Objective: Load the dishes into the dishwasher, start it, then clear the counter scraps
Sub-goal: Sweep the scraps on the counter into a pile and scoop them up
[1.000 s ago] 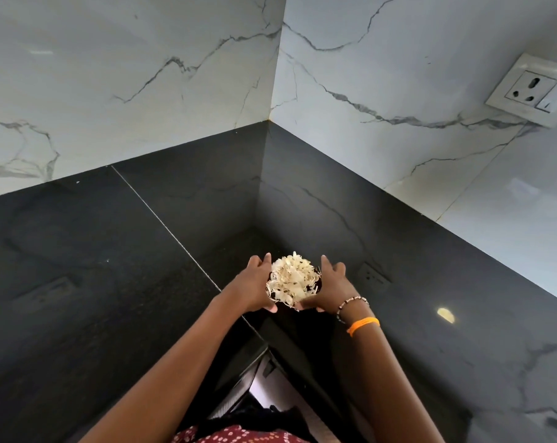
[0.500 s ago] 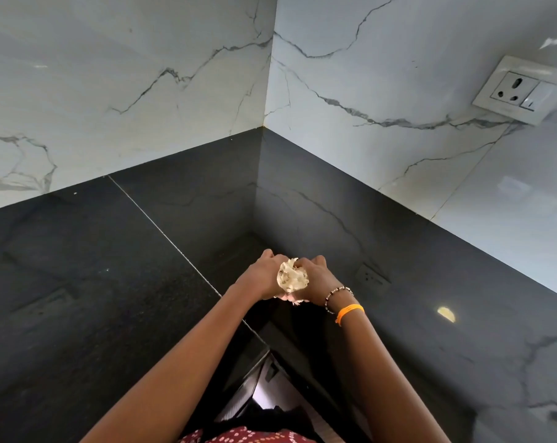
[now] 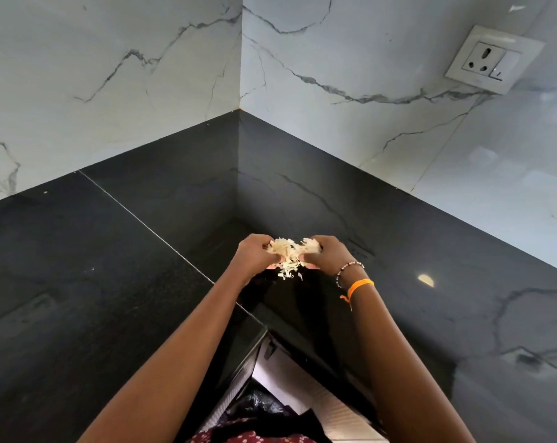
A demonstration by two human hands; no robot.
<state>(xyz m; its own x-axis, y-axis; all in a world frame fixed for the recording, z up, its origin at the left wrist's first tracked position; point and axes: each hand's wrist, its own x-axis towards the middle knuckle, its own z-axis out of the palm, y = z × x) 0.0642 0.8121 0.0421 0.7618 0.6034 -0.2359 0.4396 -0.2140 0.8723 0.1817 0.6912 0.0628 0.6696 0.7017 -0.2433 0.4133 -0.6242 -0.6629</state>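
- Black polished stone tabletop (image 3: 95, 282), L-shaped, fills the corner; a thin pale seam runs diagonally across its left part.
- Pale, cream-coloured papery scraps (image 3: 290, 252) sit bunched between both hands, above the tabletop near its inner corner.
- Left hand (image 3: 253, 255): fingers curled, gripping the left side of the scraps.
- Right hand (image 3: 326, 252): fingers curled, gripping the right side of the scraps.
- Hands are close together, knuckles up; a loose tuft of scraps hangs down between them, with a few flakes at its lower end.
- Right wrist carries a beaded bracelet (image 3: 350, 268) and an orange thread band (image 3: 360, 286).
- White marble-patterned wall tiles (image 3: 111, 75) with grey veins rise behind the tabletop on both sides of the corner.
- White socket-and-switch plate (image 3: 493, 59) is mounted on the right wall, upper right.
- Small bright light reflection (image 3: 426, 279) shows on the tabletop right of the hands.
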